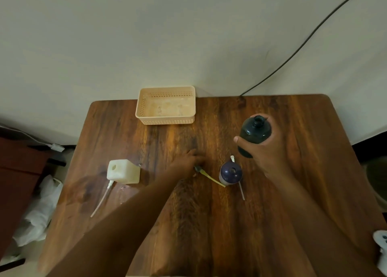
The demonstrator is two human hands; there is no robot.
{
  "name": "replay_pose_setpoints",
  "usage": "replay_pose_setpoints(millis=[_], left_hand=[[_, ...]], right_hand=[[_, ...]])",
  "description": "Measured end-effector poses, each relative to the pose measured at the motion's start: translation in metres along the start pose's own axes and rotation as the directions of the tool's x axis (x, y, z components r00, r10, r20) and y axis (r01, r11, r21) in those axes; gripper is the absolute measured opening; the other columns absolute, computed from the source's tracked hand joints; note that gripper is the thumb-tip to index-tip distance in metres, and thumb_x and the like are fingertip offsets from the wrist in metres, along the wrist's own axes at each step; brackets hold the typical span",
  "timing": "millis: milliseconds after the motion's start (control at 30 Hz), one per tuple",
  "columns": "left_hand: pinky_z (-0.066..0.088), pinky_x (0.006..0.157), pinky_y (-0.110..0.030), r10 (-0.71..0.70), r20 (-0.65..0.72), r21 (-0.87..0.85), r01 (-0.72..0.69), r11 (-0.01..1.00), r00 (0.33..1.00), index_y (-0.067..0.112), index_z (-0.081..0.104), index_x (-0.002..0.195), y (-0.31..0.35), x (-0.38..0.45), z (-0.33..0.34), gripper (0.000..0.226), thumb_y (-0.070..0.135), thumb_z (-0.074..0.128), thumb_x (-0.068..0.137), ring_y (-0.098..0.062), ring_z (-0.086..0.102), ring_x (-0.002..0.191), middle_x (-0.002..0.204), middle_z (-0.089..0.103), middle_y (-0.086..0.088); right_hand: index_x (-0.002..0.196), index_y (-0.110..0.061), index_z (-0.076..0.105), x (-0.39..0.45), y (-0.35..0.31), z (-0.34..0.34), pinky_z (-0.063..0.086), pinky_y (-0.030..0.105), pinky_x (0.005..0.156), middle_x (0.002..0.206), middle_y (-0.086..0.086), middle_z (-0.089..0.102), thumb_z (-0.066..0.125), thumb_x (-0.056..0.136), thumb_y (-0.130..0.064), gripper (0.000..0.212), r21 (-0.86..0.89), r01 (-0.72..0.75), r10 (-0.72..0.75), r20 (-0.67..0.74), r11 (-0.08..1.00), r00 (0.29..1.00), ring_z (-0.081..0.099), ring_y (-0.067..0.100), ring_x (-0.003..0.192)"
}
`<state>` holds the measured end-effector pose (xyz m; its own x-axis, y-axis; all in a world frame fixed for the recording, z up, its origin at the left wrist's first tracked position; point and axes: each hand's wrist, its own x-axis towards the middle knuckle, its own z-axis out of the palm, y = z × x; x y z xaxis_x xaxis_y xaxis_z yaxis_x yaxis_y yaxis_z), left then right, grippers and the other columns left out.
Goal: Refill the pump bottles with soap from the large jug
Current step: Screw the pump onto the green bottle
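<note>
My right hand (266, 151) grips a dark teal bottle (254, 131) with an open neck, held upright above the wooden table (209, 224). My left hand (186, 161) reaches over the table's middle, its fingers curled round the head of a pump with a yellow tube (211, 177) lying flat. A purple bottle (230, 173) stands open just right of that tube, with a white pump tube (240, 189) lying behind and beside it. A white squarish jug (123, 171) stands at the left. Another white pump with a long tube (102, 199) lies in front of it.
A peach plastic basket (165, 120) sits at the table's back edge against the wall. A black cable (303, 44) runs down the wall to the table's back right. White plastic bags (39, 211) lie on the floor left of the table.
</note>
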<state>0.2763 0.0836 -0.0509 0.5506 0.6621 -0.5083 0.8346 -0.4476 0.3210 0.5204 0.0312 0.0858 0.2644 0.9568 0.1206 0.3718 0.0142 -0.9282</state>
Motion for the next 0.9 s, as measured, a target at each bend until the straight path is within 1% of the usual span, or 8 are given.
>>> replay_pose_setpoints(millis=[133, 300, 400, 500, 567, 667, 800, 900], left_hand=[[0.036, 0.119, -0.049, -0.007, 0.001, 0.055, 0.006, 0.998, 1.000, 0.031, 0.049, 0.149, 0.001, 0.008, 0.013, 0.060, 0.014, 0.066, 0.095, -0.029, 0.021, 0.152, 0.164, 0.026, 0.001], [0.041, 0.113, -0.044, -0.010, -0.052, 0.071, 0.014, 0.997, 0.999, 0.028, 0.060, 0.140, -0.001, 0.013, 0.020, 0.042, 0.018, 0.061, 0.098, -0.026, 0.033, 0.144, 0.156, 0.037, 0.000], [0.044, 0.110, -0.040, -0.011, -0.085, 0.042, 0.015, 0.999, 0.996, 0.027, 0.062, 0.138, -0.007, 0.009, 0.020, 0.041, 0.017, 0.061, 0.098, -0.023, 0.041, 0.138, 0.151, 0.043, 0.000], [0.045, 0.109, -0.038, 0.000, -0.131, 0.062, 0.008, 0.998, 0.991, 0.028, 0.062, 0.137, -0.016, 0.002, 0.011, 0.039, 0.017, 0.059, 0.099, -0.022, 0.044, 0.135, 0.147, 0.047, 0.000], [0.044, 0.109, -0.038, 0.004, -0.165, 0.089, 0.010, 0.996, 0.986, 0.026, 0.063, 0.136, -0.024, -0.002, 0.001, 0.036, 0.018, 0.056, 0.101, -0.022, 0.043, 0.136, 0.145, 0.049, 0.000], [0.044, 0.102, -0.038, 0.021, -0.210, 0.176, 0.017, 0.984, 0.977, 0.026, 0.066, 0.133, -0.037, -0.013, -0.023, 0.035, 0.019, 0.056, 0.101, -0.024, 0.043, 0.133, 0.138, 0.054, -0.001], [0.044, 0.096, -0.036, 0.054, -0.284, 0.251, 0.019, 0.968, 0.957, 0.028, 0.069, 0.128, -0.049, -0.030, -0.071, 0.033, 0.019, 0.062, 0.097, -0.023, 0.050, 0.123, 0.129, 0.061, 0.001], [0.048, 0.092, -0.036, 0.062, -0.331, 0.252, 0.025, 0.967, 0.942, 0.025, 0.071, 0.126, -0.051, -0.043, -0.113, 0.033, 0.014, 0.065, 0.095, -0.023, 0.057, 0.113, 0.120, 0.065, 0.000]], right_hand=[[0.118, -0.040, 0.054, -0.001, 0.007, 0.001, 0.055, 0.020, 0.082, 0.113, -0.022, 0.060, 0.093, 0.063, -0.035, 0.068, -0.004, -0.011, 0.011, 0.002, 1.000, 1.000, 0.059, 0.004, 0.109], [0.115, -0.046, 0.053, -0.003, 0.011, 0.006, 0.055, 0.024, 0.082, 0.112, -0.028, 0.058, 0.092, 0.063, -0.034, 0.066, -0.015, -0.042, 0.043, 0.033, 0.999, 0.999, 0.057, -0.002, 0.108], [0.116, -0.043, 0.054, -0.003, 0.011, 0.009, 0.056, 0.027, 0.082, 0.112, -0.026, 0.058, 0.091, 0.062, -0.038, 0.066, -0.015, -0.043, 0.044, 0.051, 0.999, 0.998, 0.057, 0.000, 0.108], [0.117, -0.042, 0.055, -0.003, 0.007, 0.012, 0.056, 0.027, 0.083, 0.112, -0.024, 0.059, 0.089, 0.060, -0.044, 0.066, -0.012, -0.042, 0.043, 0.055, 0.999, 0.998, 0.058, 0.002, 0.108], [0.117, -0.040, 0.056, -0.003, 0.007, 0.015, 0.056, 0.025, 0.083, 0.112, -0.021, 0.060, 0.089, 0.060, -0.044, 0.066, -0.014, -0.040, 0.041, 0.055, 0.999, 0.998, 0.059, 0.003, 0.107], [0.117, -0.038, 0.056, -0.003, 0.000, 0.020, 0.055, 0.022, 0.083, 0.112, -0.020, 0.061, 0.091, 0.062, -0.039, 0.065, -0.010, -0.031, 0.032, 0.061, 0.999, 0.998, 0.059, 0.001, 0.106], [0.119, -0.036, 0.056, -0.004, -0.015, 0.026, 0.055, 0.022, 0.083, 0.114, -0.017, 0.062, 0.091, 0.063, -0.037, 0.066, -0.005, -0.008, 0.008, 0.071, 1.000, 0.997, 0.059, 0.003, 0.106], [0.119, -0.037, 0.056, -0.006, -0.028, 0.030, 0.054, 0.019, 0.081, 0.115, -0.015, 0.062, 0.092, 0.063, -0.036, 0.066, 0.002, 0.010, -0.010, 0.085, 1.000, 0.996, 0.059, 0.002, 0.106]])
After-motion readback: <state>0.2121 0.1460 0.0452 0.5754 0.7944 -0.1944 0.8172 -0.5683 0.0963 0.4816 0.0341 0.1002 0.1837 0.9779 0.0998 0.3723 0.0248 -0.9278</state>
